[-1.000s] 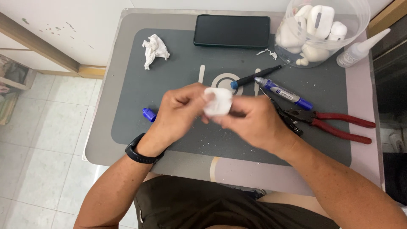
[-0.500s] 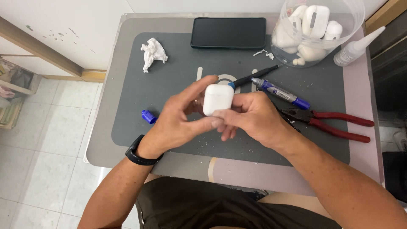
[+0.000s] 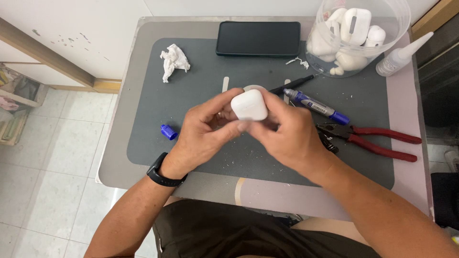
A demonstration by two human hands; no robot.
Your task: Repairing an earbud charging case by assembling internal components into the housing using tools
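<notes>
Centrally, a white case (image 3: 249, 104) is being gripped above the grey mat (image 3: 201, 95) by both hands together, left hand (image 3: 203, 131) and right hand (image 3: 284, 134) pinching opposite sides, seemingly for steadiness. Pliers (image 3: 370, 139) and a marker (image 3: 315, 106) are lying just beside the right hand.

The person is working with both arms bare to above the elbow, no sleeves showing. The left hand (image 3: 203, 131) is wearing nothing on its fingers, but a black smartwatch (image 3: 162, 173) on a smooth black band is circling the wrist at about seven o'clock from it. The right hand (image 3: 289, 136) and its wrist are carrying no band or ring. Dark olive-brown shorts (image 3: 229, 234) are covering the lap.
</notes>
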